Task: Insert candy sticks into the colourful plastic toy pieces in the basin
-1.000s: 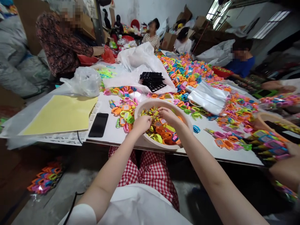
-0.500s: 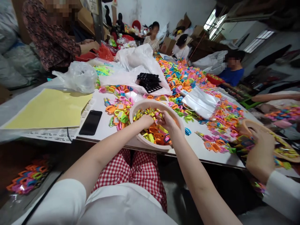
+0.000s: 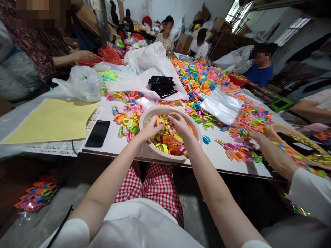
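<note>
A round pale basin [image 3: 144,148] stands at the table's front edge, holding orange, yellow and pink plastic pieces and small yellow wrapped pieces. At the basin's left side, my left hand [image 3: 152,129] is closed on an orange plastic piece [image 3: 159,121] between thumb and fingers. Over the right part of the basin is my right hand [image 3: 179,124], its fingers curved and apart, with nothing visible between them. The two hands are close but not touching.
Left of the basin lie a black phone [image 3: 97,133] and a yellow sheet [image 3: 51,120]. Behind it are black grids [image 3: 162,86] on white plastic and a colourful pile [image 3: 199,81]. A co-worker's hand [image 3: 254,135] reaches in at right, near another basin [image 3: 274,129].
My left hand has risen out of the pieces, moving left, with an orange piece now visible in it. My right hand has lifted slightly. The co-worker's hand has moved left onto the loose pieces.
</note>
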`<state>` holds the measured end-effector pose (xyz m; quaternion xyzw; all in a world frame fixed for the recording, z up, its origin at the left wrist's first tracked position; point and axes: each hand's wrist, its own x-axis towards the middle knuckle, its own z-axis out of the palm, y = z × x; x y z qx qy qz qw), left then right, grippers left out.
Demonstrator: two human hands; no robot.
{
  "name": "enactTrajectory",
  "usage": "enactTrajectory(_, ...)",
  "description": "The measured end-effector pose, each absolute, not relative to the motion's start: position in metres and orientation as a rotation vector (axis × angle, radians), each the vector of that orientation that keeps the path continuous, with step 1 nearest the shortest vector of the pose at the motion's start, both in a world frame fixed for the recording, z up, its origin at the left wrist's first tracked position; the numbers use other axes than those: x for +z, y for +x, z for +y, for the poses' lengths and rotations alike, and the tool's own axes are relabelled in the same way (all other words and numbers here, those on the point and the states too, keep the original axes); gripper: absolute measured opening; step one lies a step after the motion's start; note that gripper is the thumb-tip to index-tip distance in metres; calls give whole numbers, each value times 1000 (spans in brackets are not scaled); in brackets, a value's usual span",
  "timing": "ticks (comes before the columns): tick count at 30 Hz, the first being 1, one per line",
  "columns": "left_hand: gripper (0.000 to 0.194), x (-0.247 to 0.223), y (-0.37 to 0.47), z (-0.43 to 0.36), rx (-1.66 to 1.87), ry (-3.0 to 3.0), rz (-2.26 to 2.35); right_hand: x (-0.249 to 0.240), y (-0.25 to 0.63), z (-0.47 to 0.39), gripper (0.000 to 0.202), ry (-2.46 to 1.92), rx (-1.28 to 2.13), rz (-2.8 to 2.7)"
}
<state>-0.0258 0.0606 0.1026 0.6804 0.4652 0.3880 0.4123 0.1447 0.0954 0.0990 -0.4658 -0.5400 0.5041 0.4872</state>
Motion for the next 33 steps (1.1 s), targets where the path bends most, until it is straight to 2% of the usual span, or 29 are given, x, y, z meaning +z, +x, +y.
enactTrajectory(2,10,98,-28,62,1091,1610,1123,106,140,94,32,-1110,1275,-1345)
enactTrajectory(8,29,84,-27,71,1358,1370,1015,118,115,97,27,-980,1337,-1270)
enactTrajectory(14,25,74,-32,72,1463,1441,1005,105,94,106,33,-796,1498,-931)
enactTrajectory(17,27,67,-33,73,1641,1371,978,100,91,101,35,-843,1467,-945)
enactTrajectory(20,19,63,-32,73,1745,1322,928,99,90,94,40,-895,1527,-1016)
enactTrajectory(23,37,65,-31,72,1707,1405,898,100,90,91,41,-869,1595,-1058)
enactTrajectory(27,61,72,-28,71,1520,1506,949,104,93,92,36,-882,1508,-1084)
enactTrajectory(33,71,80,-27,73,1247,1497,1152,108,98,94,37,-920,1421,-1035)
